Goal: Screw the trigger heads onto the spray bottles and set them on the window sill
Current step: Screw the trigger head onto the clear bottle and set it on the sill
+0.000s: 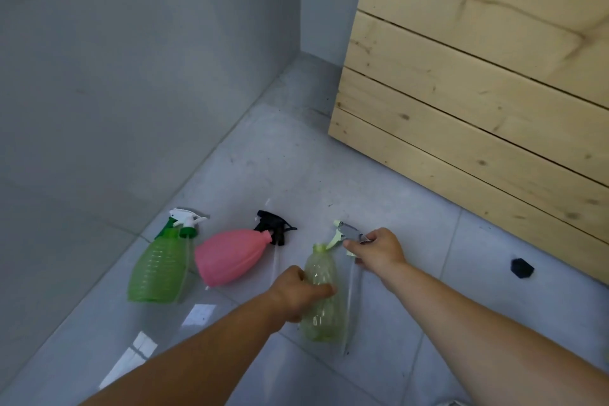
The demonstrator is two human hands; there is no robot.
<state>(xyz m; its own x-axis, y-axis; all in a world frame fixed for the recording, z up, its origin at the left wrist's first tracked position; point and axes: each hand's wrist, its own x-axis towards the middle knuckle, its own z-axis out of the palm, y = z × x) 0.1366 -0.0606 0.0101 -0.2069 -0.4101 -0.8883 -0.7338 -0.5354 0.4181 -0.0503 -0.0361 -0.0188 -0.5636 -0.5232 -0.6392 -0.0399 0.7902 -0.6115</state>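
Three spray bottles lie on a glossy grey tiled floor point(379, 175) in a corner, a grey wall point(131, 59) running along your left and a pale wooden plank panel point(478, 92) rising on your right.

Farthest left, the green bottle point(158, 270) lies on its side near the wall's foot, neck pointing away from you, with a white trigger head point(184, 219) at its neck; whether it is screwed on you cannot tell. Just beside it the pink bottle point(230, 255) lies with its long axis running left to right, neck to the right, where a black trigger head point(273, 226) rests with its clear tube point(275, 264) trailing toward you.

Your left hand point(298, 293) is wrapped around the middle of the pale yellow-green bottle point(321, 293), which runs lengthwise away from you, its open neck at the far end. Your right hand point(379, 249) pinches the pale green trigger head point(344, 234) just beyond and right of that neck; its long clear tube point(350, 300) lies alongside the bottle's right flank, not inside it.

To the right, a small black object point(522, 268) sits alone on the tiles near the planks' lower edge, well apart from your hands. Bare floor stretches between the bottles and the panel, and more lies open in front of you between your forearms.
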